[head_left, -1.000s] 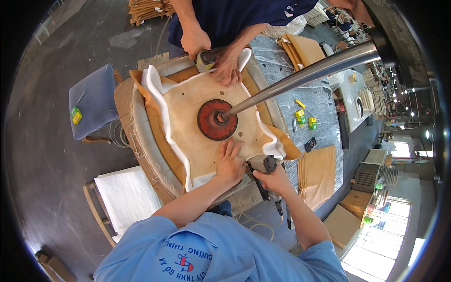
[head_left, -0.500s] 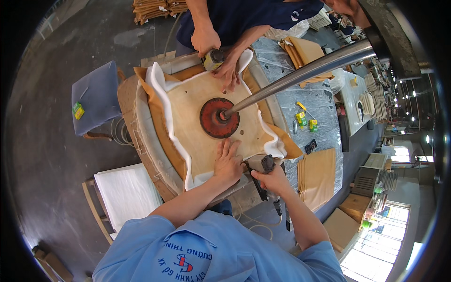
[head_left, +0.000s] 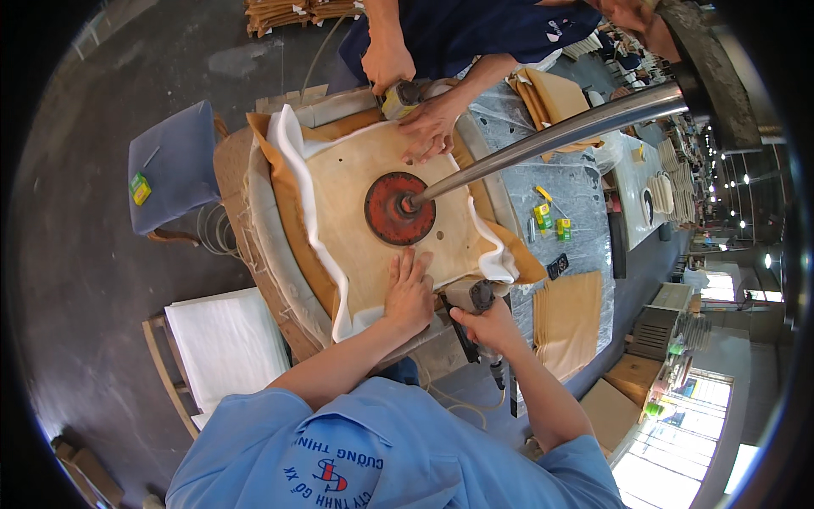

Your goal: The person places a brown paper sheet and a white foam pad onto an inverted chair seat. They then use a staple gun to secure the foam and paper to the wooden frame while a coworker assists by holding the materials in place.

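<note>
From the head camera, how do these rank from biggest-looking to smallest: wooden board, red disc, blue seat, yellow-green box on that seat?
1. Wooden board
2. Blue seat
3. Red disc
4. Yellow-green box

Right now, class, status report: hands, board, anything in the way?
Left hand on wooden board. Right hand gripping gray air tool, near edge. Possibly in the way: red disc and metal shaft at board's middle, co-worker's hand at far edge.

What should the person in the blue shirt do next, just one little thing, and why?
Maybe fold the brown cloth at the near right corner inward with the left hand. That corner sticks out past the board, and the left hand is spread on the board, while the right hand is busy gripping the tool.
</note>
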`<action>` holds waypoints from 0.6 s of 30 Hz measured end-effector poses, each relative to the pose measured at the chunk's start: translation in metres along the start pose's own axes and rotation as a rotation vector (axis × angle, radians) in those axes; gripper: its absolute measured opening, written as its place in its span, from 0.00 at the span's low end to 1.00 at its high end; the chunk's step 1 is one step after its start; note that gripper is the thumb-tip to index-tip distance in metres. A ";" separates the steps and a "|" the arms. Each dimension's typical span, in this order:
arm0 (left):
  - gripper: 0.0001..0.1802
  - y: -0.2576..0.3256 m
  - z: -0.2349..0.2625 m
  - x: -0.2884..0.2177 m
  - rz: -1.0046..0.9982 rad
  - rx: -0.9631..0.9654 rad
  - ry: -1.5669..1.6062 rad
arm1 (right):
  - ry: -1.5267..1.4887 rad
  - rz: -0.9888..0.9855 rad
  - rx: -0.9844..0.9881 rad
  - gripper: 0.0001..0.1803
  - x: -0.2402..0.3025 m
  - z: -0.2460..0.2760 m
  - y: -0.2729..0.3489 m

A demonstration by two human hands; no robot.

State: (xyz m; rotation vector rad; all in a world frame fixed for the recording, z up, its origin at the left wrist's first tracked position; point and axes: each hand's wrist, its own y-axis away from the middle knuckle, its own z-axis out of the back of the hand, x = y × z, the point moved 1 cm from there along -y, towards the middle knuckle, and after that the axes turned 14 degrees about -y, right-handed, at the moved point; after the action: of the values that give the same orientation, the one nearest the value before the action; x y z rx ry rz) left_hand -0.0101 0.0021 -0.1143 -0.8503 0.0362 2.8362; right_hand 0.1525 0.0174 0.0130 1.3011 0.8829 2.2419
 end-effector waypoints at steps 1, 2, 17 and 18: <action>0.14 0.000 -0.001 0.000 0.006 0.003 0.015 | 0.006 -0.002 -0.010 0.19 0.002 -0.004 -0.001; 0.13 0.001 0.001 -0.001 0.007 0.008 0.025 | 0.006 -0.003 -0.021 0.19 0.003 -0.008 -0.002; 0.14 0.005 0.017 0.004 -0.006 0.066 0.057 | -0.005 0.048 -0.003 0.16 0.001 -0.019 -0.002; 0.14 0.006 0.017 0.003 -0.005 0.075 0.064 | -0.008 0.050 -0.015 0.17 0.003 -0.021 -0.003</action>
State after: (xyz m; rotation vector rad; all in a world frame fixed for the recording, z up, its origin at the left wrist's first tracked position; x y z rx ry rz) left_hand -0.0232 -0.0019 -0.1017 -0.9236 0.1484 2.7832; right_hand 0.1329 0.0142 0.0050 1.3387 0.8380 2.2748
